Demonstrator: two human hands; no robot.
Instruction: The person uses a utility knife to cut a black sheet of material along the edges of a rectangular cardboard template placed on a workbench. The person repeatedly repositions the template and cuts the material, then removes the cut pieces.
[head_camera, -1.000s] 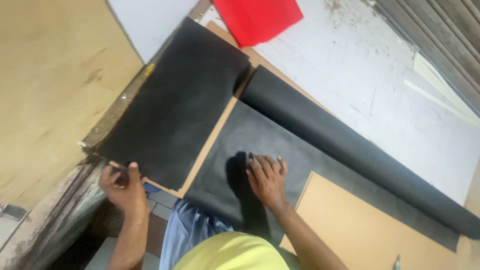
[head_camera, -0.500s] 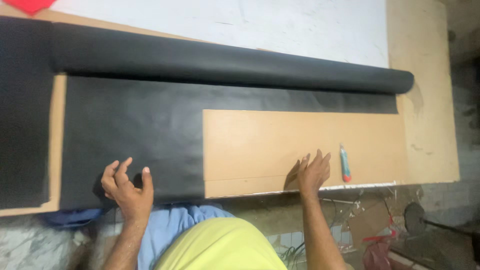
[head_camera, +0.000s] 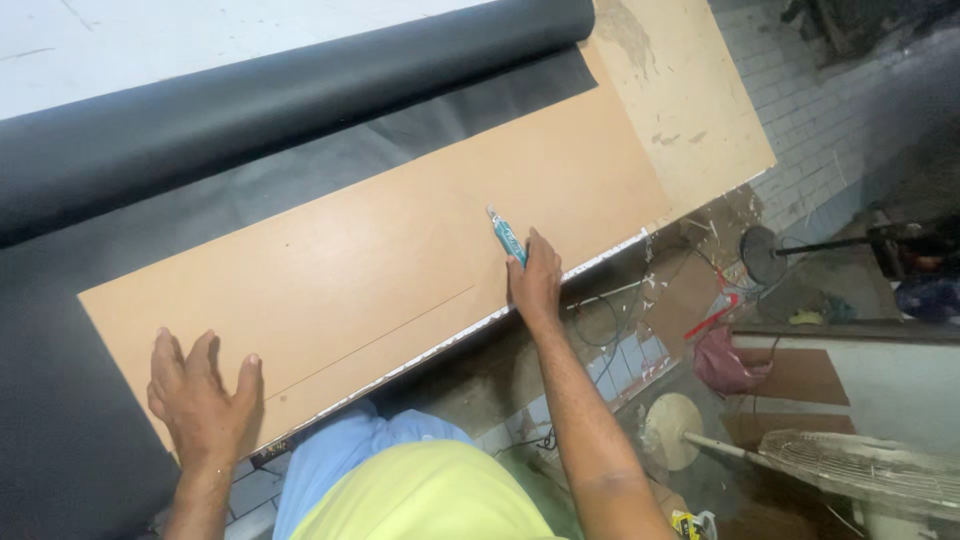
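Note:
A long tan board (head_camera: 400, 250) lies on unrolled black sheet material (head_camera: 60, 440) on the workbench. My left hand (head_camera: 200, 395) rests flat on the board's near left corner, fingers spread. My right hand (head_camera: 535, 280) is on the board's near edge, its fingers closing around a teal utility knife (head_camera: 508, 237) that lies on the board. A thin pencil line runs along the board near its front edge. The rest of the black material is a thick roll (head_camera: 280, 90) behind the board.
The workbench's pale wooden top (head_camera: 690, 110) ends at the right. On the tiled floor below lie cables, a red bag (head_camera: 725, 360), a pedestal fan base (head_camera: 765, 255) and a white fan grille (head_camera: 860, 465).
The view has swung to the right. My right hand has moved from the board's edge onto the knife. My left hand went from the black sheet to the board's left corner.

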